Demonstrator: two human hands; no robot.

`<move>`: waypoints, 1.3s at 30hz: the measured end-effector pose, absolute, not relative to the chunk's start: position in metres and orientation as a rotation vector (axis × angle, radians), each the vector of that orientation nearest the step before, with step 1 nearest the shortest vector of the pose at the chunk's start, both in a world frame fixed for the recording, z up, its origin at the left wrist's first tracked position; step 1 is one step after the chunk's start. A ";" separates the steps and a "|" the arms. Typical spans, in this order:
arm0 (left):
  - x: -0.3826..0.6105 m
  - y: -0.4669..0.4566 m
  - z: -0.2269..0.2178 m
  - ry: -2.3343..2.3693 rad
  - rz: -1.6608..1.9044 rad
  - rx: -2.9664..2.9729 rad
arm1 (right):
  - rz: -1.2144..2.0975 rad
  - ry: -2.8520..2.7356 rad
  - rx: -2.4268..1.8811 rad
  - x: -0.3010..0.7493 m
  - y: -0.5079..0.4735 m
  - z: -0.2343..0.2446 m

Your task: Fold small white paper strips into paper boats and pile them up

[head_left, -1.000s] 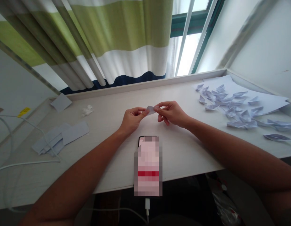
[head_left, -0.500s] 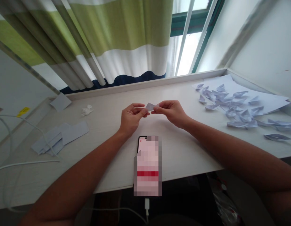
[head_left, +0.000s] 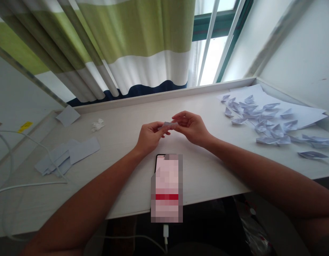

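A small folded piece of pale paper [head_left: 167, 124] is held just above the white desk [head_left: 122, 142], between both my hands. My left hand [head_left: 150, 136] pinches its left end with thumb and fingertips. My right hand [head_left: 191, 127] pinches the right end, fingers curled over it. Most of the paper is hidden by my fingers. A phone [head_left: 167, 186] lies flat on the desk right below my hands, its screen lit.
Several small folded paper boats [head_left: 260, 119] lie on white sheets [head_left: 308, 115] at the right. A stack of paper strips [head_left: 67, 156] lies at the left, with a white cable [head_left: 28, 185] near it. A crumpled scrap [head_left: 98, 124] and a striped curtain [head_left: 127, 46] are behind.
My hands have come closer together over the paper. The folded piece, earlier showing between the fingertips, is now mostly covered by my right fingers.
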State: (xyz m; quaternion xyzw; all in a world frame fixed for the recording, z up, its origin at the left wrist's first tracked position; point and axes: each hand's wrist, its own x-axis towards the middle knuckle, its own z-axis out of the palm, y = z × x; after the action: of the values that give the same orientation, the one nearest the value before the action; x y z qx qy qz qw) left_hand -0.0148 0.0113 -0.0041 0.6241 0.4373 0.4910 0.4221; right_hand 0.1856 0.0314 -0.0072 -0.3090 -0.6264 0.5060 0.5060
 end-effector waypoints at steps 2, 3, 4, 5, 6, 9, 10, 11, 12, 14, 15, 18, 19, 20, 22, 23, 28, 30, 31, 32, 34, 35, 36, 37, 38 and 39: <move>-0.014 0.011 -0.003 1.126 1.273 1.557 | 1.226 -1.482 -0.761 0.186 0.031 -0.007; -0.014 0.010 -0.003 1.129 1.291 1.546 | 1.233 -1.469 -0.776 0.186 0.032 -0.007; -0.013 0.010 -0.002 1.126 1.305 1.533 | 1.248 -1.464 -0.792 0.186 0.032 -0.007; -0.013 0.009 -0.001 1.120 1.314 1.519 | 1.271 -1.464 -0.802 0.186 0.032 -0.007; -0.012 0.008 -0.001 1.115 1.323 1.502 | 1.299 -1.469 -0.804 0.187 0.033 -0.007; -0.009 0.007 0.000 1.119 1.343 1.436 | 1.349 -1.483 -0.783 0.187 0.033 -0.006; -0.008 0.007 0.001 1.123 1.351 1.411 | 1.343 -1.486 -0.781 0.187 0.033 -0.006; -0.007 0.007 0.001 1.126 1.356 1.390 | 1.334 -1.491 -0.783 0.187 0.033 -0.006; -0.007 0.006 0.001 1.128 1.360 1.372 | 1.324 -1.498 -0.787 0.187 0.033 -0.006; -0.007 0.006 0.001 1.125 1.347 1.355 | 1.306 -1.513 -0.794 0.187 0.033 -0.007; -0.008 0.006 0.002 1.120 1.323 1.363 | 1.298 -1.521 -0.798 0.187 0.033 -0.007; -0.010 0.005 0.004 1.096 1.231 1.426 | 1.269 -1.550 -0.819 0.189 0.034 -0.008; -0.011 0.005 0.005 1.086 1.210 1.445 | 1.256 -1.565 -0.826 0.189 0.035 -0.008; -0.012 0.005 0.005 1.077 1.196 1.457 | 1.244 -1.583 -0.830 0.190 0.035 -0.008; -0.013 0.005 0.005 1.070 1.173 1.472 | 1.224 -1.618 -0.831 0.191 0.035 -0.007; -0.014 0.006 0.004 1.074 1.159 1.484 | 1.215 -1.632 -0.831 0.192 0.035 -0.006; -0.016 0.009 -0.002 1.108 1.131 1.589 | 1.161 -1.690 -0.861 0.193 0.033 -0.001; -0.016 0.009 -0.002 1.073 1.103 1.598 | 1.161 -1.693 -0.882 0.193 0.033 -0.001; -0.016 0.009 -0.002 1.050 1.089 1.591 | 1.166 -1.690 -0.887 0.193 0.033 0.000; -0.016 0.009 -0.002 1.031 1.083 1.580 | 1.175 -1.689 -0.885 0.192 0.033 0.000; -0.015 0.009 -0.001 1.005 1.095 1.548 | 1.192 -1.696 -0.864 0.191 0.032 0.000; -0.015 0.009 -0.001 0.998 1.105 1.530 | 1.196 -1.700 -0.855 0.191 0.032 0.000; -0.015 0.009 -0.001 0.992 1.106 1.514 | 1.196 -1.701 -0.852 0.190 0.031 0.000; -0.015 0.010 -0.001 0.988 1.099 1.502 | 1.191 -1.699 -0.858 0.189 0.031 -0.001; -0.015 0.010 -0.001 0.987 1.090 1.491 | 1.178 -1.694 -0.869 0.188 0.030 -0.002; -0.015 0.009 -0.001 0.993 1.081 1.476 | 1.153 -1.684 -0.880 0.188 0.029 -0.003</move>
State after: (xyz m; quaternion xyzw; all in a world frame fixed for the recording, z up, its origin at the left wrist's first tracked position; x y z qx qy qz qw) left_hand -0.0147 0.0094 -0.0011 0.6117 0.4115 0.4480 0.5057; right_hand 0.1879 0.0295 -0.0030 -0.3550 -0.6790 0.4650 0.4436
